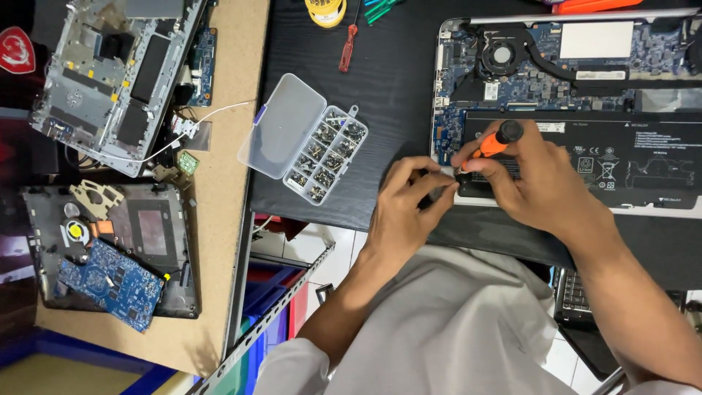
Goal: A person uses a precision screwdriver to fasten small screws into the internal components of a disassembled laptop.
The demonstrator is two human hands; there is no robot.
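An opened laptop [468,44] lies bottom-up on the black desk [395,80], its blue circuit board, fan and black battery [643,157] exposed. My right hand [534,183] grips an orange-and-black screwdriver [493,143], tip down at the laptop's near left corner. My left hand [409,201] pinches its fingertips together right beside the tip, at the laptop's edge; whether a screw is between them is hidden.
An open clear screw organiser box [307,143] sits left of my hands. A red screwdriver [348,47] and a yellow roll [325,11] lie at the back. On the brown board [227,88] to the left are two dismantled laptop shells [110,80] and a loose blue circuit board [110,281].
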